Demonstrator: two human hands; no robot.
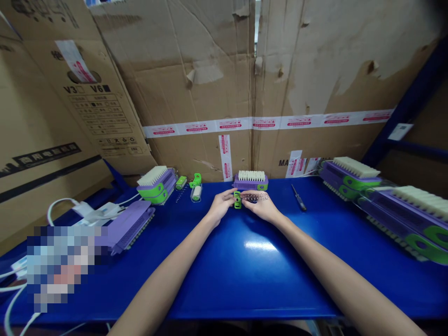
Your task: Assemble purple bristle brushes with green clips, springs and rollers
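Head view, both hands' fingers (229, 200) grasping green piece (237, 199), coil (258, 197) partly hidden

"What stands behind that glossy blue tabletop (259, 284)?"

"Tall brown cardboard panels (217, 42), scuffed and torn in spots, with a band of red-printed white tape (196, 127) across them."

"Any opening?"

"A narrow bright gap (257, 23) up top, between panels."

"And the sides?"

"Brown cardboard with black printing (45, 102) at left, a slanting blue post (406, 95) at right. White glare (261, 245) shines mid-tabletop."
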